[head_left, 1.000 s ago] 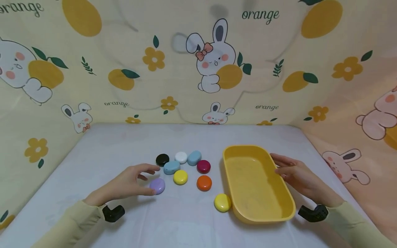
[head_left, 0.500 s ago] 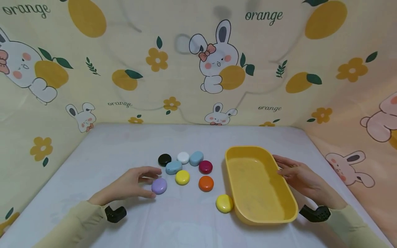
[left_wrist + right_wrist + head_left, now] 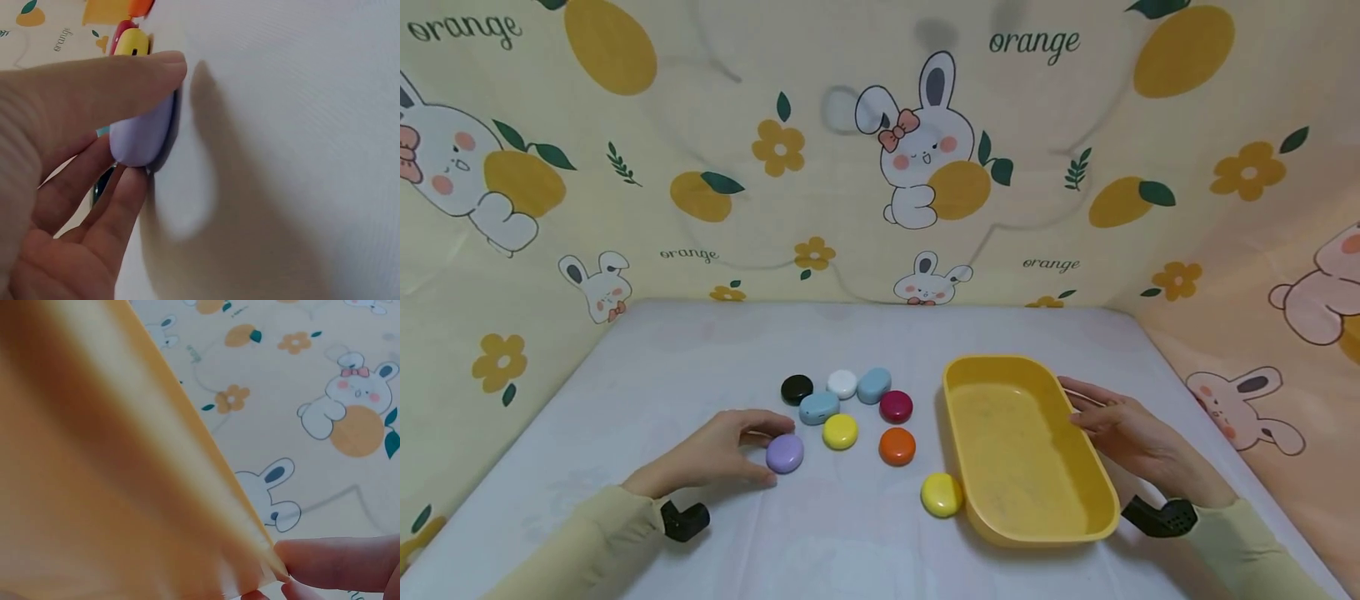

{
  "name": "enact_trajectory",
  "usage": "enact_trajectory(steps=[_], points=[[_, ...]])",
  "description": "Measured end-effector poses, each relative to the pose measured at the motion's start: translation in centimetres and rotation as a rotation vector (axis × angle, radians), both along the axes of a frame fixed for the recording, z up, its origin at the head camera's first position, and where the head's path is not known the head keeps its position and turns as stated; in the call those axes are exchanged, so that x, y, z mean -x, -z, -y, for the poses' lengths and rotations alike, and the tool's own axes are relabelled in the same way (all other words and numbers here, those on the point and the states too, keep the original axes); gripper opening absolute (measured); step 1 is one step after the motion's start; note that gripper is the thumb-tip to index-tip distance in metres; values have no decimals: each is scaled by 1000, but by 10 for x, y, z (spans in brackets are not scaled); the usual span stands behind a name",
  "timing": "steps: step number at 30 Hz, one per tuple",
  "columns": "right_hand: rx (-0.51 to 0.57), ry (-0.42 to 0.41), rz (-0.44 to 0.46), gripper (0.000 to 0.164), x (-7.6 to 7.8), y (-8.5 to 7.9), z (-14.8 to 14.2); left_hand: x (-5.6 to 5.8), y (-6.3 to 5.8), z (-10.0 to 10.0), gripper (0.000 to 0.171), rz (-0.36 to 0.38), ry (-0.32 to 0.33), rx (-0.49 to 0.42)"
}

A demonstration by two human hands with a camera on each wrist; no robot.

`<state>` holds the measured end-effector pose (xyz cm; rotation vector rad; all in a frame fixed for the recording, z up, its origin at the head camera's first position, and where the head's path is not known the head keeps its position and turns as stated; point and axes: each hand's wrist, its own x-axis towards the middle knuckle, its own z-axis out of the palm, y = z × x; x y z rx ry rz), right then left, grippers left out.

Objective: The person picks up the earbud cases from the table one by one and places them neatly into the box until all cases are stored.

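Observation:
My left hand (image 3: 718, 450) is at a smooth, rounded purple bead (image 3: 785, 454) lying on the white cloth. Thumb and fingertips curl round opposite sides of it; in the left wrist view the thumb crosses in front of the bead (image 3: 142, 134) and a fingertip meets its lower edge. On the other side, my right hand (image 3: 1138, 437) holds the long side of a yellow rectangular tray (image 3: 1030, 442). In the right wrist view the thumb (image 3: 340, 562) presses on the tray's rim, with other fingertips partly hidden below.
Right of the purple bead lie a yellow bead (image 3: 840, 432), an orange bead (image 3: 897, 447) and a dark red bead (image 3: 896, 407). Black (image 3: 797, 390), white (image 3: 842, 384) and two light blue beads (image 3: 818, 407) sit behind. Another yellow bead (image 3: 941, 496) stands close against the tray's left wall.
My left hand has moved slightly right and closed in on the purple bead, its fingers now around it. The right hand and the tray stay as they were.

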<state>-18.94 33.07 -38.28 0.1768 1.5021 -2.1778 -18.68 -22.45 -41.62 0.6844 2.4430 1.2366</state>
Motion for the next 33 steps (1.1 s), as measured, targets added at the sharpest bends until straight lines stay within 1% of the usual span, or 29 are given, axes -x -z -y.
enact_trajectory(steps=[8, 14, 18, 22, 30, 33], points=[[11, -20, -8, 45, 3, 1, 1, 1, 5, 0, 61, -32, -4, -8], [12, -18, -5, 45, 2, 1, 0, 1, 6, -1, 60, -60, -5, -1], [7, -4, 1, 44, 1, 1, 0, 0, 6, -2, 61, -63, -14, 14], [24, 15, 22, 42, 0, 0, 0, -1, 4, -4, 61, -60, -23, 25], [10, 16, 16, 41, 1, 0, 0, -1, 0, -6, 63, -106, -2, -13], [8, 13, 24, 41, 1, 1, 0, -3, -5, -9, 63, -113, -6, -34]])
